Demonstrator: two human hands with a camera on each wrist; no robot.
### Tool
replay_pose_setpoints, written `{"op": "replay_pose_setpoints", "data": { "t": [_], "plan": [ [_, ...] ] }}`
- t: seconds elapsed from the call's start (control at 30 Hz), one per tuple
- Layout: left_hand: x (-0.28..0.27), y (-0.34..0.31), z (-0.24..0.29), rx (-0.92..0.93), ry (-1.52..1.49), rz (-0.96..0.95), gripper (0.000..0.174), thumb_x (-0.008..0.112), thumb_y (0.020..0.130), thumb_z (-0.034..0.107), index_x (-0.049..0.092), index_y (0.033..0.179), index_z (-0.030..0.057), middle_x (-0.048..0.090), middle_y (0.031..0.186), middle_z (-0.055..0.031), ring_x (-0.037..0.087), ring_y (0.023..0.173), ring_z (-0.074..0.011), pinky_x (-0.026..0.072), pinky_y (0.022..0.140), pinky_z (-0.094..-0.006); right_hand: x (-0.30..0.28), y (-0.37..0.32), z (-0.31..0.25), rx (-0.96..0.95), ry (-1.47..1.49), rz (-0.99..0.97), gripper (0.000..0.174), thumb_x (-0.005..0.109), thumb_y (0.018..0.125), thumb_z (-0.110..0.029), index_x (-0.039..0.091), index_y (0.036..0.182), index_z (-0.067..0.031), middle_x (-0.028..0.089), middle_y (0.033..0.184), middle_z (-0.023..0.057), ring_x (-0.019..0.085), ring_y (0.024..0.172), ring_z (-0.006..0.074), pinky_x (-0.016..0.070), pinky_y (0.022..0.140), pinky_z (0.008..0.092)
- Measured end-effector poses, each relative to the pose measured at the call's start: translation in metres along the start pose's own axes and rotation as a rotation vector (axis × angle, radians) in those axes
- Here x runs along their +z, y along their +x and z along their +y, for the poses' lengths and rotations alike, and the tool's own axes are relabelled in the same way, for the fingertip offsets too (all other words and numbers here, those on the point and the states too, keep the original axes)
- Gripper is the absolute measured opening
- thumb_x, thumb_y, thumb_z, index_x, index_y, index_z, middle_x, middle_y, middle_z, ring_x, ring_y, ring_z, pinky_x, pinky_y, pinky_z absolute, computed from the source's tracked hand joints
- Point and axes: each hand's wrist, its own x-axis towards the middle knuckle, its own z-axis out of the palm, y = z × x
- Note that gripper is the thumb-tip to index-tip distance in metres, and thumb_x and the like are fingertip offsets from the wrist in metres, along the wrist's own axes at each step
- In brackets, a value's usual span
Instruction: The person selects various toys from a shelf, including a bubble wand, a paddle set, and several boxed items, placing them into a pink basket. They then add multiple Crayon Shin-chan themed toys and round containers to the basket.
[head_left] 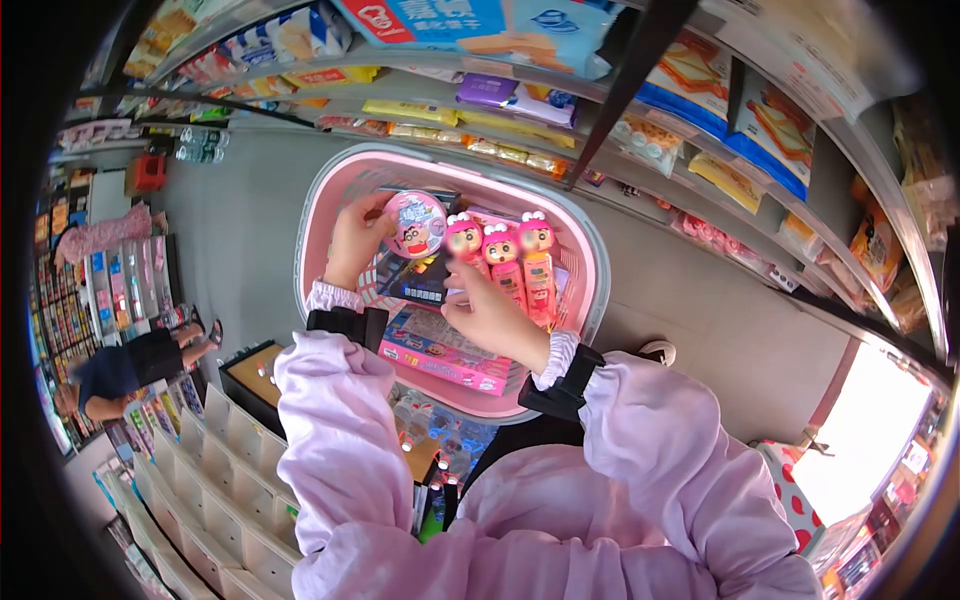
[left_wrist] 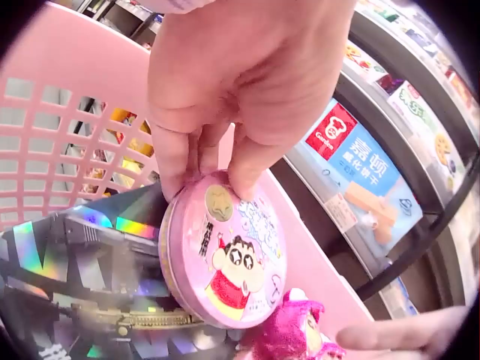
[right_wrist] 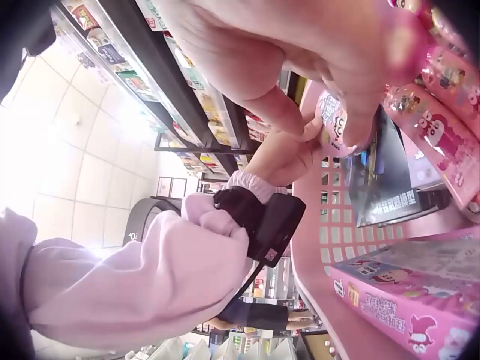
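My left hand pinches the rim of a round pink tin with a cartoon child on its lid. The tin is tilted, over a dark shiny box in the pink basket. Beside the tin stand several pink cartoon-topped bottles; one bottle head shows close to the tin's edge. My right hand is over the basket by the bottles, fingers loosely extended and holding nothing. A flat pink box lies on the basket's near side.
Shelves of packaged snacks, with a blue biscuit pack, run along the far side of the basket. Pale tiered racks stand at lower left. Another person is farther off at left, and grey floor lies between.
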Motion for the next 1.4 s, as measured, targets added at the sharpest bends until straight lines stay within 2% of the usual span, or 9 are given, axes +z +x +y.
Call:
{"op": "replay_pose_setpoints", "data": {
  "t": [0.2,0.43,0.5,0.57,0.6,0.77,0.97,1.07,1.4],
  "plan": [
    [0.006,-0.003,-0.015,0.087,0.252,0.114,0.031,0.060,0.076,0.004,0.056,0.107,-0.0007,0.057,0.095,-0.0125,0.060,0.081,-0.0190,0.0485,0.070,-0.0276,-0.002,-0.007,0.003,-0.157,0.017,0.009,0.043,0.053,0.079,-0.007,0.037,0.118,0.0056,0.060,0.085,0.0149,0.060,0.079,0.0233,0.0465,0.070,0.0302],
    [0.036,-0.030,0.059,0.344,0.702,0.329,0.040,0.060,0.072,0.001,0.050,0.111,0.0008,0.051,0.099,-0.0152,0.052,0.089,-0.0286,0.0438,0.076,-0.0347,-0.035,-0.049,-0.011,-0.242,0.133,0.014,0.034,0.050,0.082,-0.006,0.040,0.113,0.0031,0.058,0.085,0.0130,0.060,0.079,0.0204,0.0468,0.069,0.0287],
    [0.064,-0.048,0.084,0.468,0.693,0.321,0.035,0.057,0.070,-0.003,0.051,0.105,0.0004,0.052,0.099,-0.0155,0.051,0.091,-0.0314,0.0418,0.079,-0.0366,-0.052,-0.067,-0.006,-0.259,0.209,0.054,0.030,0.050,0.083,-0.006,0.042,0.111,0.0014,0.058,0.087,0.0098,0.059,0.082,0.0168,0.0468,0.072,0.0275],
    [0.105,-0.069,0.117,0.561,0.502,0.167,0.034,0.057,0.071,-0.003,0.050,0.104,0.0007,0.055,0.094,-0.0141,0.053,0.089,-0.0274,0.0415,0.079,-0.0351,-0.074,-0.086,0.000,-0.272,0.271,0.099,0.030,0.050,0.084,-0.006,0.043,0.111,0.0009,0.058,0.088,0.0083,0.058,0.084,0.0154,0.0466,0.073,0.0272],
    [0.127,-0.077,0.125,0.559,0.421,0.069,0.036,0.056,0.072,-0.004,0.050,0.106,0.0004,0.055,0.091,-0.0136,0.054,0.085,-0.0258,0.0415,0.079,-0.0347,-0.085,-0.097,-0.001,-0.307,0.398,0.187,0.022,0.052,0.082,-0.008,0.048,0.101,0.0028,0.059,0.079,0.0113,0.060,0.079,0.0180,0.0463,0.068,0.0293],
    [0.269,-0.132,0.156,0.297,-0.102,-0.193,0.041,0.045,0.079,-0.007,0.038,0.119,-0.0021,0.046,0.110,-0.0127,0.049,0.098,-0.0207,0.0403,0.086,-0.0299,-0.172,-0.178,0.030,-0.254,0.236,0.379,0.020,0.052,0.085,-0.011,0.052,0.101,0.0009,0.060,0.087,0.0079,0.059,0.082,0.0129,0.0472,0.074,0.0263],
    [0.398,-0.152,0.161,0.225,-0.106,-0.446,0.039,0.041,0.079,-0.008,0.038,0.118,-0.0038,0.047,0.107,-0.0137,0.050,0.096,-0.0186,0.0421,0.083,-0.0281,-0.250,-0.290,0.129,0.000,0.275,0.765,0.017,0.052,0.078,-0.004,0.055,0.093,0.0027,0.061,0.082,0.0096,0.060,0.076,0.0154,0.0477,0.070,0.0271],
    [0.457,-0.158,0.146,0.184,-0.058,-0.612,0.038,0.041,0.079,-0.008,0.040,0.117,-0.0024,0.049,0.104,-0.0132,0.052,0.090,-0.0164,0.0437,0.079,-0.0261,-0.277,-0.338,0.181,-0.028,0.244,0.945,0.017,0.051,0.075,-0.004,0.057,0.090,0.0031,0.062,0.076,0.0115,0.061,0.070,0.0185,0.0482,0.067,0.0279],
    [0.639,-0.181,0.119,0.020,0.152,-0.776,0.035,0.044,0.079,-0.003,0.041,0.114,-0.0020,0.053,0.096,-0.0123,0.056,0.075,-0.0150,0.0469,0.063,-0.0239,-0.349,-0.445,0.274,0.116,0.527,1.109,0.020,0.053,0.073,-0.006,0.057,0.090,0.0047,0.062,0.076,0.0116,0.060,0.068,0.0173,0.0480,0.063,0.0278]
  ]
}}
